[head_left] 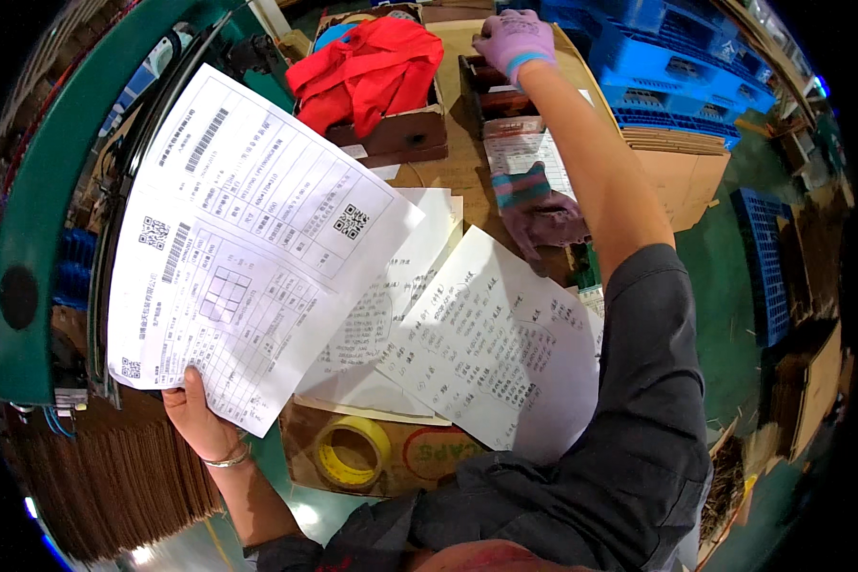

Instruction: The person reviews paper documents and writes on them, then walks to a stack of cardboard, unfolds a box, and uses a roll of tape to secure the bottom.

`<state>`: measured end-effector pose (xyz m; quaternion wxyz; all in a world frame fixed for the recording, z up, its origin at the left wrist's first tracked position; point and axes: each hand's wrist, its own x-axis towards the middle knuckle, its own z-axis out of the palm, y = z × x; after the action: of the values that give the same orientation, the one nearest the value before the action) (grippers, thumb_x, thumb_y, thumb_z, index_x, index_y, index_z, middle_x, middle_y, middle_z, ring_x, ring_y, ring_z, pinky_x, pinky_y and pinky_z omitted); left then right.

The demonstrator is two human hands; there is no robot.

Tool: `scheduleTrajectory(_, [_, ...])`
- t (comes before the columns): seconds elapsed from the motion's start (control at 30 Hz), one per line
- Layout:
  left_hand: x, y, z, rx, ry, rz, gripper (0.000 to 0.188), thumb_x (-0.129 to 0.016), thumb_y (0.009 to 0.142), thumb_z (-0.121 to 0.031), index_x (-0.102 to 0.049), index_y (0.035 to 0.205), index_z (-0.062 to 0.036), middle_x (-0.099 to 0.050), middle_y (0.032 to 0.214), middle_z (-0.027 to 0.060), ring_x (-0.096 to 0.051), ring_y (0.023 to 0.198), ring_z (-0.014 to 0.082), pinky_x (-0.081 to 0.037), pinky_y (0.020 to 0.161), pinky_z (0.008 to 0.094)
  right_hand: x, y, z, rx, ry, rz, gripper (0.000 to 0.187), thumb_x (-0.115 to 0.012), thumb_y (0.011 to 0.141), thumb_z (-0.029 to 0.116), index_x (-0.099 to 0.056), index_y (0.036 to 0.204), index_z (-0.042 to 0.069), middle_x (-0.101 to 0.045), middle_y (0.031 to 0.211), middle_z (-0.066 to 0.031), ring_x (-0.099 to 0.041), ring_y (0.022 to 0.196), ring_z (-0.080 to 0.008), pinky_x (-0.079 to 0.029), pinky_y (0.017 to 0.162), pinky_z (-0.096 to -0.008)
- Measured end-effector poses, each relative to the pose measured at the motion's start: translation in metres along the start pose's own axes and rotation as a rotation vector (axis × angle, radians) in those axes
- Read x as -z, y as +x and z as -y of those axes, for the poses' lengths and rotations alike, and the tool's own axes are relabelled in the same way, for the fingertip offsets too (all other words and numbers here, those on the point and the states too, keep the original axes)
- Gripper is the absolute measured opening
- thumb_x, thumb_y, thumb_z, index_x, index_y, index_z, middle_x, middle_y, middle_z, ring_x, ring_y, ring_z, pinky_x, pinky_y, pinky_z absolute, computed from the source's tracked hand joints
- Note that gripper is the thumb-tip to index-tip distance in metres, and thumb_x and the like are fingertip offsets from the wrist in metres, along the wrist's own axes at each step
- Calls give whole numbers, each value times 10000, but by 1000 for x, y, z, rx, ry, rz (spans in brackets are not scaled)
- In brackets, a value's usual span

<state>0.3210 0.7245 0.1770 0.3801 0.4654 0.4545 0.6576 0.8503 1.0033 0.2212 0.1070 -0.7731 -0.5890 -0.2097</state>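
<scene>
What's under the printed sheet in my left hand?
Handwritten paper shows past the right edge of the printed sheet; anything farther in underneath is covered, so I can't tell.

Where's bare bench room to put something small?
Narrow cardboard strip, between the box holding the red cloth and the dark divided box. Crowded: middle, under handwritten sheets; right, by the loose glove; near edge, by the yellow tape roll. The printed sheet in the left hand blocks the left.

Barcodes (208, 138) and square codes (351, 222) on a printed sheet (262, 243), handwriting on white paper (498, 343); red lettering (445, 451) on cardboard (398, 472)
</scene>
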Motion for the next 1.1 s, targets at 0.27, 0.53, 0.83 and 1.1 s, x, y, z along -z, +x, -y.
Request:
scheduleTrajectory(0.27, [9, 2, 10, 49, -17, -2, 322, -594, 997, -91, -532, 1285, 40, -643, 1248, 170, -652, 1075, 221, -540, 917, 369, 38, 14, -32, -86, 747, -53, 404, -652, 852, 406, -762, 1052, 73, -728, 1046, -143, -673, 1007, -258, -509, 906, -352])
scheduleTrajectory(0.53, [-48, 1, -7, 216, 93, 63, 383, -540, 995, -40, -484, 1352, 84, -591, 1323, 155, -601, 1118, 202, -475, 991, 341, 87, -22, -83, 86, 1730, -220, 159, -592, 972, 117, -695, 1068, 44, -700, 902, -17, -579, 727, -93, -475, 651, -227])
scheduleTrajectory(0.83, [-165, -28, -28, 428, 89, 686, 337, -608, 978, -128, -567, 1261, 51, -686, 1130, 129, -685, 957, 194, -565, 847, 327, 217, -271, -187, 175, 544, -669, 299, -618, 969, 198, -647, 1243, 81, -677, 1127, -94, -635, 971, -258, -534, 797, -343])
scheduleTrajectory(1.1, [-207, -75, 44, 324, 418, 935, 387, -650, 927, -141, -565, 1230, 83, -698, 1095, 169, -691, 941, 219, -550, 830, 327, 197, -432, -188, -259, 1298, -514, 282, -513, 1041, 161, -617, 1200, -47, -682, 1055, -118, -603, 797, -132, -482, 653, -247])
